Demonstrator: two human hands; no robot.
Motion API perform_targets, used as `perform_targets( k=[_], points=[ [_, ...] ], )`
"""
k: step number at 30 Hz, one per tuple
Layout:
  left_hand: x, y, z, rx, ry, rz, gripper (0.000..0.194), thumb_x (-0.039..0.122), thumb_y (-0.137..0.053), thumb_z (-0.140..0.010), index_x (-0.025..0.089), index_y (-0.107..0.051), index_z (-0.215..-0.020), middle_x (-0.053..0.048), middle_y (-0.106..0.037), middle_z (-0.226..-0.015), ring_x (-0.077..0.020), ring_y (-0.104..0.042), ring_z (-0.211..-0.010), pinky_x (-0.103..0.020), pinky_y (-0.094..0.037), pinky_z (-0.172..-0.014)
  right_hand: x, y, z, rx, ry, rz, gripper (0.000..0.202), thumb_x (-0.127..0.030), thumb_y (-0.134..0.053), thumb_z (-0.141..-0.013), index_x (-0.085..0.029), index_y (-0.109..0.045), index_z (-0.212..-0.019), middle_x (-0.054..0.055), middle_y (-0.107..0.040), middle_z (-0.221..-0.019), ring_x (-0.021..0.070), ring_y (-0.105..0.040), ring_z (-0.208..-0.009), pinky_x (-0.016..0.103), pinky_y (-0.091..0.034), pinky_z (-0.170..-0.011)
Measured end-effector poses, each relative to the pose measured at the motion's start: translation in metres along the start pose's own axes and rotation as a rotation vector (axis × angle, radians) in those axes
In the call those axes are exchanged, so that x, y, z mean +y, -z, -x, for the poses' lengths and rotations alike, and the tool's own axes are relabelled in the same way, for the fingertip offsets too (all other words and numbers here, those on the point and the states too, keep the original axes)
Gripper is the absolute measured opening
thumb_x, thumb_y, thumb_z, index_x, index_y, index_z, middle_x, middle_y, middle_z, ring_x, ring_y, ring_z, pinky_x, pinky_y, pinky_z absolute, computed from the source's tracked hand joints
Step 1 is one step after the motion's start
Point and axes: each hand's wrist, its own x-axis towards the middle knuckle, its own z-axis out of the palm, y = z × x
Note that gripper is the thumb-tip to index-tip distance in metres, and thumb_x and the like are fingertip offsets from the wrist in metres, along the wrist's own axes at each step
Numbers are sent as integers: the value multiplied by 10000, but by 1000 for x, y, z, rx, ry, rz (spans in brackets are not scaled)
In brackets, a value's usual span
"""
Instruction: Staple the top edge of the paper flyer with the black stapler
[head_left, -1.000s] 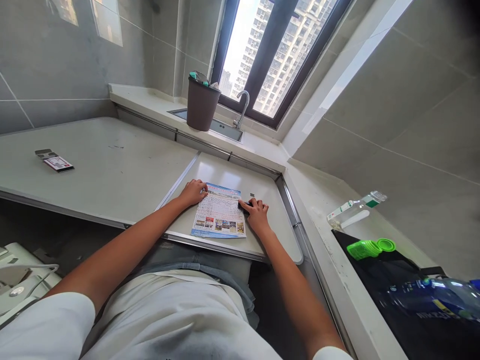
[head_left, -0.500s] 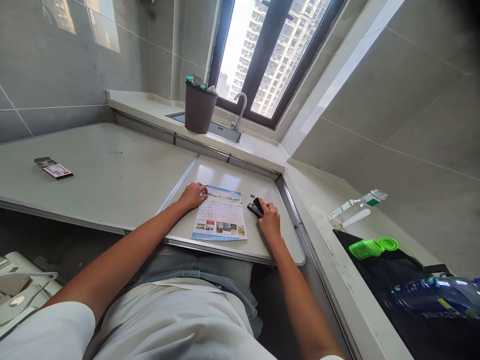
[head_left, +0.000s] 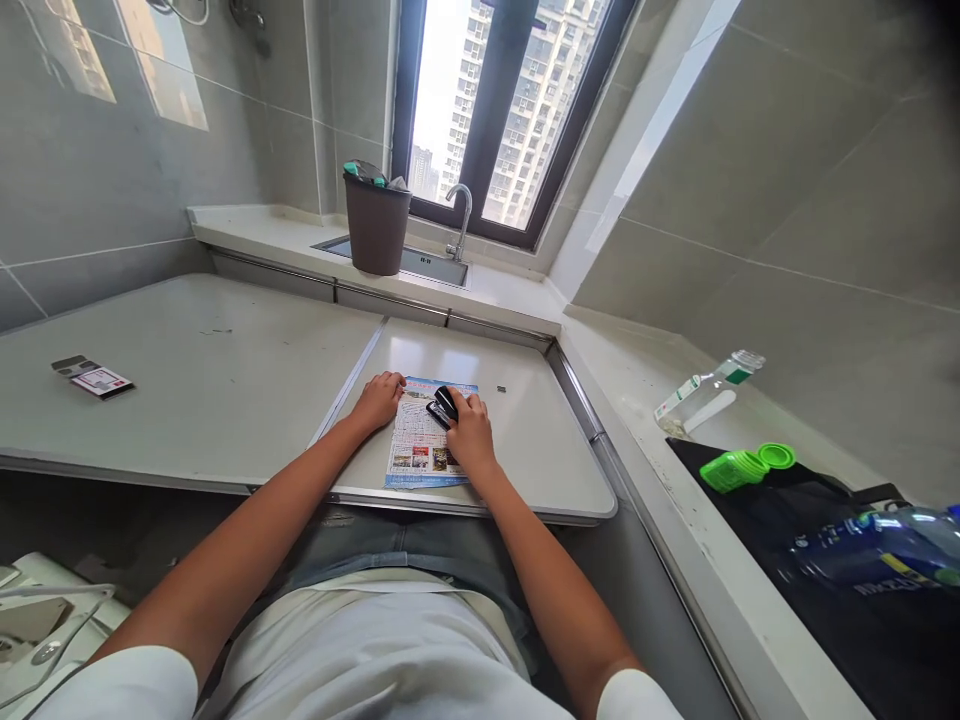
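A colourful printed leaflet [head_left: 412,440], which looks like stacked sheets, lies on the white folding table [head_left: 540,460] in front of me. At its upper left edge, my left hand [head_left: 380,400] rests with curled fingers gripping the side; the thumb is hidden. My right hand [head_left: 472,430] is closed around a black stapler [head_left: 444,405], held over the leaflet's upper right part. The stapler's jaws are apart and point to the left. Whether it touches the paper I cannot tell. A small grey piece, perhaps a strip of staples [head_left: 501,388], lies right of the leaflet.
An opened small box [head_left: 101,381] lies on the table's left part. Behind stand a brown bin [head_left: 377,225] by the sink and a tap [head_left: 463,220]. Along the right counter are a clear bottle [head_left: 712,390], a green container [head_left: 735,470] and a large blue bottle [head_left: 877,550].
My right hand has carried the stapler leftward from beside the leaflet to over it. My left hand stays at the leaflet's left edge. The view has shifted slightly.
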Motion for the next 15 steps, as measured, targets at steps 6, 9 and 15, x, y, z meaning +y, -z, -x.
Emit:
perform_targets(
  k=[6,9,15],
  points=[
    [1,0,0,2,13,11,284,188,-470,-1062,175,-690,-1240,-173,-685,-1372,-357,-603,-1302,-510,-464,-1147,17,5,13,-13,-39,48,758,-34,-556,-915,-269,-537,-1636,129,-613,-1350,294,-556,-1281,397,-496,-1125],
    [2,0,1,2,19,22,292,197,-481,-1053,174,-706,-1236,-172,-680,-1377,-366,-593,-1322,-520,-454,-1163,36,14,21,27,-70,53,741,-46,-562,-917,-259,-553,-1627,134,-618,-1324,301,-564,-1264,399,-495,-1133],
    [4,1,4,14,29,81,296,204,-492,-1037,174,-750,-1180,-168,-688,-1358,-374,-599,-1307,-548,-442,-1189,88,28,35,153,-100,68,717,-85,-551,-918,-265,-581,-1611,131,-624,-1214,324,-590,-1203,445,-508,-1129]
  ],
)
